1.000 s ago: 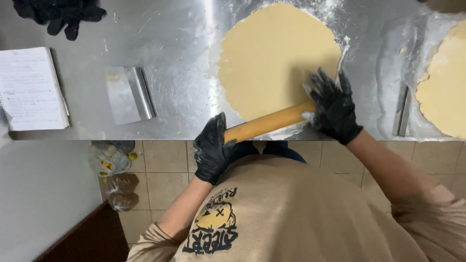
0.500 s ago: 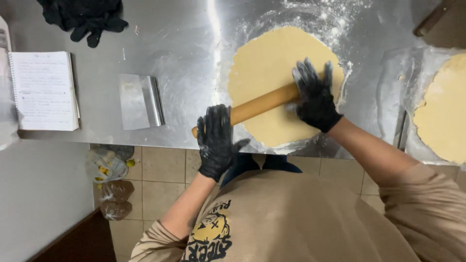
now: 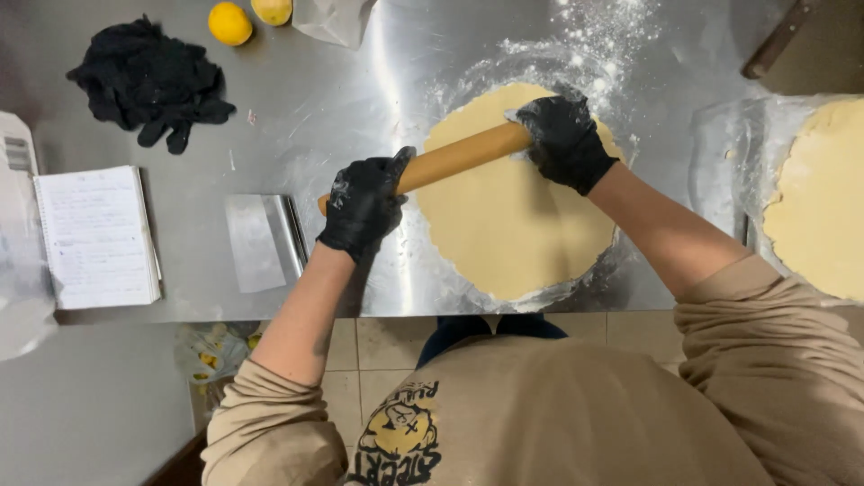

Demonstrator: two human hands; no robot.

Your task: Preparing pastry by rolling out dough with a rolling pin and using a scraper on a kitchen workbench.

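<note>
Both black-gloved hands are pressing a wooden rolling pin (image 3: 454,157) onto a round sheet of pale dough (image 3: 517,216). The left hand (image 3: 363,203) is resting over the near end of the pin, fingers curled down on it; the right hand (image 3: 564,139) is bearing on the far end, its grip closed over the wood above the dough's upper edge. The pin is lying slantwise, its left end hanging off the dough over bare steel.

To the left, an open notebook (image 3: 97,236) with white lined pages is lying flat near the front edge, and a clear plastic bag (image 3: 20,270) is sitting just beside it. A flat metal scraper (image 3: 261,241) is lying between notebook and dough. A heap of black gloves (image 3: 148,79) is sitting at the back, two lemons (image 3: 230,22) beyond it. Loose flour (image 3: 594,36) is dusting the shiny steel bench (image 3: 360,81). At right, a second dough sheet (image 3: 823,193) is lying on plastic film. Below the bench edge, beige floor tiles (image 3: 387,351) are showing.
</note>
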